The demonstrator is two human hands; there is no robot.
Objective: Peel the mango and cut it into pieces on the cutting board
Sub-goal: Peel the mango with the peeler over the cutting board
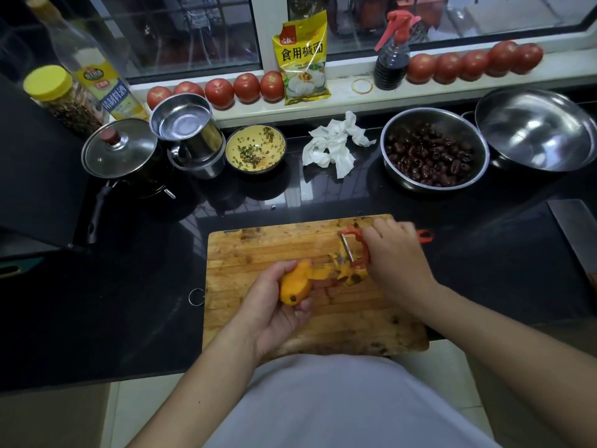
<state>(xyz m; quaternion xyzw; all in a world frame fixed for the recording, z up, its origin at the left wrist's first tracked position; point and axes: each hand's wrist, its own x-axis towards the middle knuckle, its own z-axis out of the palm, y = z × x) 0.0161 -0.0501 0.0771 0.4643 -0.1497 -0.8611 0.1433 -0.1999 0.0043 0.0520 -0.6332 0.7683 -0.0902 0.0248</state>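
My left hand (274, 305) grips a small orange mango (295, 284) over the wooden cutting board (258, 250). The fruit is partly peeled, with bare flesh on top and dark spots near its lower end. My right hand (392, 253) holds a red Y-shaped peeler (353, 248) just right of the mango, blade facing the fruit. A strip of peel (345, 273) hangs between the blade and the mango, and loose peel lies on the board beneath it.
Behind the board on the black counter (145, 302) stand a lidded pot (121, 153), a steel cup (190, 134), a yellow bowl (256, 148), crumpled paper (336, 143), a steel bowl of dark fruit (433, 150) and an empty steel bowl (533, 127). A cleaver (578, 231) lies at the right edge.
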